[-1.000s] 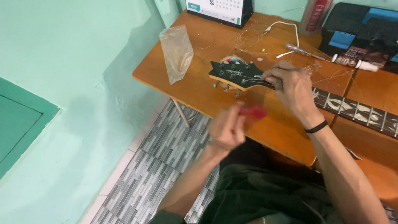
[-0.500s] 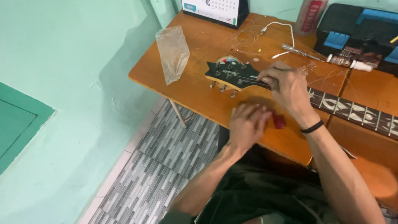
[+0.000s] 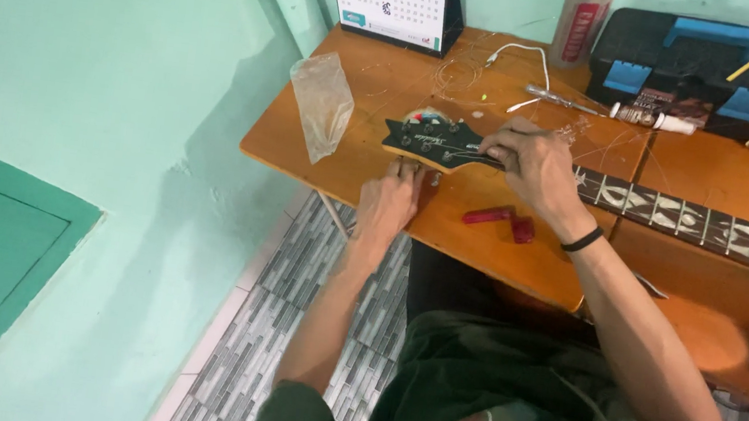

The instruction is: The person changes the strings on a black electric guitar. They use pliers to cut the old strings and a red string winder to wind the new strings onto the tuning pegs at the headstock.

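Orange wooden table (image 3: pixel 343 154) against mint wall, tiled floor, my left hand (image 3: pixel 388 205) pinched a tuning peg under the guitar headstock (image 3: pixel 431 141), right hand (image 3: pixel 533 163) gripped its strings, red tool (image 3: pixel 499 220) since dropped onto the table.

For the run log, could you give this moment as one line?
left hand: at guitar head pegs | right hand: on strings | red tool: on table

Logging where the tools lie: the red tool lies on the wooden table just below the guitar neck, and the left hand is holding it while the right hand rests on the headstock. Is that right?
Not quite. The head view shows the red tool lying free on the wooden table, held by neither hand. The left hand is at the lower edge of the headstock; the right hand rests on the headstock, as you said.
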